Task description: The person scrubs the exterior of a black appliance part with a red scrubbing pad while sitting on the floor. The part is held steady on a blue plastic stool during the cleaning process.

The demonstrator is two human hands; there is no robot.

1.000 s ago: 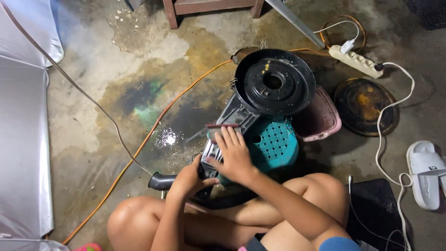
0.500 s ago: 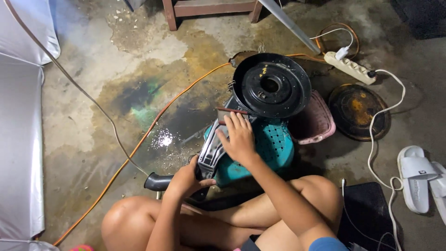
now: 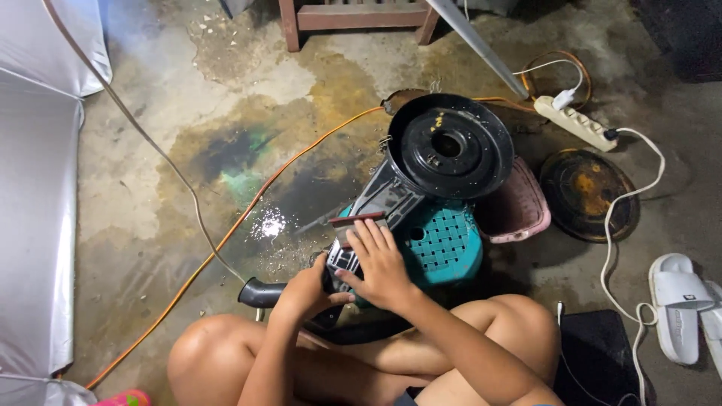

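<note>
Teal lattice stool (image 3: 444,244); black round pan (image 3: 450,146); orange cable (image 3: 226,240).

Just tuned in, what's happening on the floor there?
A person sits cross-legged on a stained concrete floor, working on a dark machine part with a big round black disc at its far end. The part rests on a teal plastic stool. The right hand lies flat on the near end of the part, the left hand steadies it from below, beside a black hose. An orange cable, a power strip and a pink basket lie around.

Matt black metal disc (image 3: 450,145), teal plastic stool (image 3: 440,244), rough concrete floor (image 3: 188,113)
</note>
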